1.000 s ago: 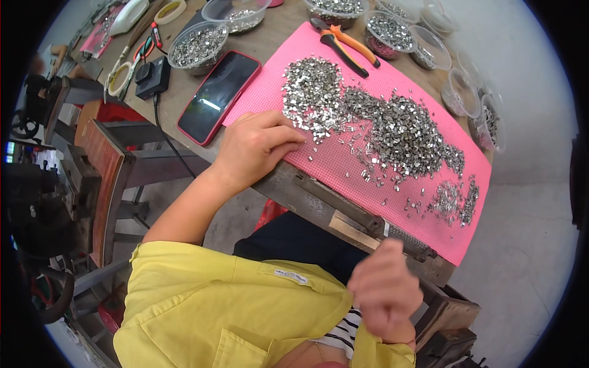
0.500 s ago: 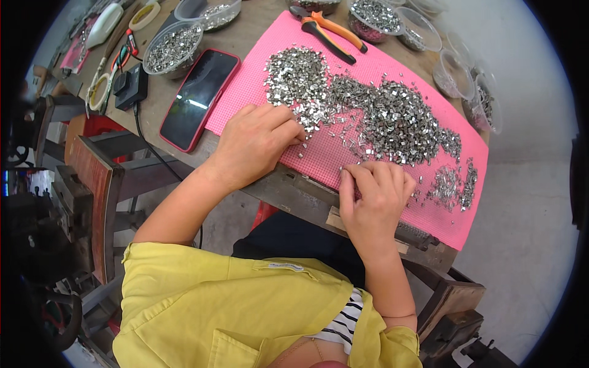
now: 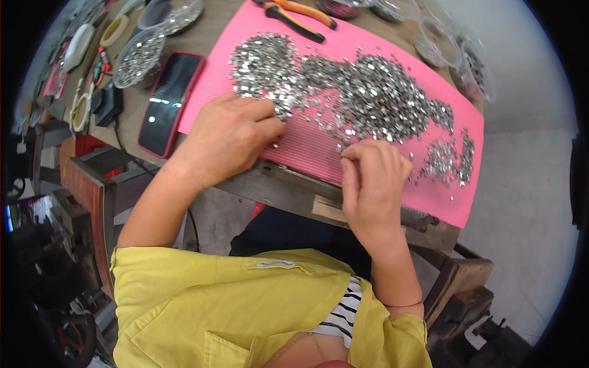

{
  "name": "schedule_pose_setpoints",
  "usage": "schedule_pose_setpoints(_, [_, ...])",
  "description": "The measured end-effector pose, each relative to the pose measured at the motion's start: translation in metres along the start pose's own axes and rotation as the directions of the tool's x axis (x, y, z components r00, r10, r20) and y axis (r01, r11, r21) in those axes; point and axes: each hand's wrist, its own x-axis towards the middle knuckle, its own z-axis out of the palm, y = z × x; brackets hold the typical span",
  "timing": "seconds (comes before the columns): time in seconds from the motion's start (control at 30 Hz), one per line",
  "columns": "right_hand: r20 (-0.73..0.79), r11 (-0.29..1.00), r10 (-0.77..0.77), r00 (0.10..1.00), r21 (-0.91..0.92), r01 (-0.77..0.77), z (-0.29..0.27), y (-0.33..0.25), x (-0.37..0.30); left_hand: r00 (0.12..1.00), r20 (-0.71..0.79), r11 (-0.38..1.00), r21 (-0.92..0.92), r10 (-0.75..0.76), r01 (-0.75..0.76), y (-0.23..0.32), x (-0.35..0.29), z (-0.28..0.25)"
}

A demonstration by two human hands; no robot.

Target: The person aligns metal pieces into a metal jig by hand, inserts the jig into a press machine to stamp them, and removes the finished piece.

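Small silver metal pieces (image 3: 380, 98) lie heaped in a wide pile across a pink ribbed mat (image 3: 300, 147). My left hand (image 3: 233, 138) rests at the mat's near-left edge, fingers curled in beside the left part of the pile. Its fingertips are partly hidden, so what they hold cannot be made out. Further right, my right hand (image 3: 375, 184) is closed in a pinch over the mat's near side, with one small metal piece (image 3: 340, 148) at its thumb and forefinger. A smaller scatter of pieces (image 3: 440, 161) lies right of that hand.
Orange-and-black pliers (image 3: 300, 21) lie at the mat's far edge. Left of the mat are a phone (image 3: 164, 101) in a red case and a clear tub of metal pieces (image 3: 140, 58). More plastic tubs (image 3: 438, 43) stand at the far right. A wooden stool (image 3: 92, 202) is at the left.
The view has shifted, so the mat, phone and tubs appear higher and further left. Both hands keep nearly the same places on the mat, their fingers still curled.
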Motion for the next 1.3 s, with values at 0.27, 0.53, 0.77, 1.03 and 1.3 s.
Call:
schedule_pose_setpoints(0.27, [-0.058,0.984,0.161,0.985,0.084,-0.156,-0.059,0.041,-0.058,0.995,-0.088,0.999,-0.003,-0.035,0.035,0.019,0.011,0.013])
schedule_pose_setpoints(0.53, [-0.056,0.990,0.126,0.990,0.069,-0.122,-0.053,0.048,-0.088,0.985,-0.170,0.952,-0.292,0.045,-0.093,0.105,0.036,0.044])
schedule_pose_setpoints(0.77, [-0.077,0.998,0.056,0.995,0.021,-0.054,-0.046,0.052,-0.086,0.985,-0.159,0.951,-0.288,0.066,-0.110,0.133,0.050,0.067])
schedule_pose_setpoints(1.03, [-0.127,0.996,-0.028,0.991,-0.093,0.016,-0.043,0.053,-0.085,0.983,-0.125,0.985,-0.094,0.133,-0.145,0.145,0.054,0.066])
schedule_pose_setpoints(1.3, [-0.126,0.995,0.027,0.992,0.094,-0.015,-0.059,0.061,-0.090,0.964,-0.251,0.986,-0.121,0.082,-0.116,0.146,0.046,0.073])
